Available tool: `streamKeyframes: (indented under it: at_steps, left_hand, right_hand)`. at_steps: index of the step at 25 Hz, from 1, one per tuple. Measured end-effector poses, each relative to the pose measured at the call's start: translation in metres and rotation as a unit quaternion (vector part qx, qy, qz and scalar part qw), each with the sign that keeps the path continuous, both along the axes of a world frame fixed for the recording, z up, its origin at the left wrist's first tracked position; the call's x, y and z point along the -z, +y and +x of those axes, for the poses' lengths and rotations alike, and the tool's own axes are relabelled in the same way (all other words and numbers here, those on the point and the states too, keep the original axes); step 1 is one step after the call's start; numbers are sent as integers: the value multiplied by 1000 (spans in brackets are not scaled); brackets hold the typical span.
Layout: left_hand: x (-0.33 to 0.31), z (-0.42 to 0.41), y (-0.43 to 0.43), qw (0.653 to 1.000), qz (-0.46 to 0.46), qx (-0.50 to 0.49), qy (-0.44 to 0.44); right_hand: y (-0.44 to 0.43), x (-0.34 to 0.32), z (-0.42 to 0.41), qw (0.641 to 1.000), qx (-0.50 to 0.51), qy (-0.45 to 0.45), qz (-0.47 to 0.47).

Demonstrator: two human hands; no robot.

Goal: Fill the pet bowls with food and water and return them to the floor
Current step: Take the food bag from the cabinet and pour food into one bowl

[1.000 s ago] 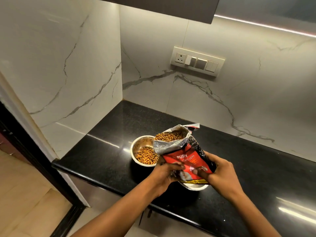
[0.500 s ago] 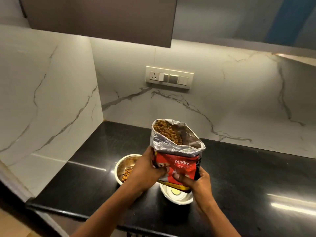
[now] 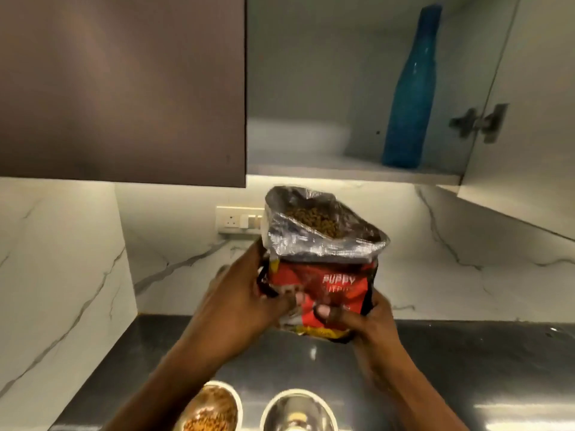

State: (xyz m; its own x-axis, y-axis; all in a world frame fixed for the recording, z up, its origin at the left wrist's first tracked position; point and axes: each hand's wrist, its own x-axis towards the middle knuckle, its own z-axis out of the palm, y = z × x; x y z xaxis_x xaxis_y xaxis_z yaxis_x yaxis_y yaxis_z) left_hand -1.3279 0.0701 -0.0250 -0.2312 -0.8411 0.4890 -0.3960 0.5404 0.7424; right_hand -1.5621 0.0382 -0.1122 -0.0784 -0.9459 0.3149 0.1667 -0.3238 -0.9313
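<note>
**While both hands grip it, bag held upright above desk**

Left hand (image 3: 245,301) clasps the bag (image 3: 320,275) on its left side, fingers (image 3: 287,301) curled onto the red front. Right hand (image 3: 370,325) holds the lower right corner, thumb pressed on the front. Bag is clear of the desk (image 3: 466,368), top open, silver lining folded out, brown kibble (image 3: 314,217) visible inside. "PUPPY" reads on the red panel.

Two steel bowls at the bottom edge, side by side: left bowl (image 3: 208,405) holds kibble, right bowl (image 3: 298,410) shows bare metal inside.

Overhead, cabinet (image 3: 342,169) stands open; blue bottle (image 3: 410,91) upright on its shelf. Socket plate (image 3: 239,219) on the wall behind the bag.
</note>
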Motion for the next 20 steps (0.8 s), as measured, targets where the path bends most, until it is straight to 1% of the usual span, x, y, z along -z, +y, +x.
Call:
streamKeyframes:
  at_steps: [2,4,7,10,12,16,20]
  left_hand:
    - [-38,-4,-15,999,-28,-3,22]
    - [-77,-7,-29,998,-60,14,33]
    - [-132,-12,-51,993,-98,38,53]
    - [-171,-21,-77,989,-125,24,74]
    - [-187,-29,-94,989,-115,17,96]
    - [-197,-46,-131,990,-50,1,134]
    - [-194,-64,-173,988,-39,-33,148]
  right_hand:
    - [-8,-51,-9,999,12,29,-43]
    - [-16,-101,-16,996,13,34,-78]
    - [-38,-163,-24,994,17,34,-102]
    - [-67,-210,-29,993,29,33,-109]
    - [-86,-232,-31,994,27,36,-103]
    - [-124,-251,-34,996,39,48,-68]
    - [-165,-257,-44,997,45,54,-21]
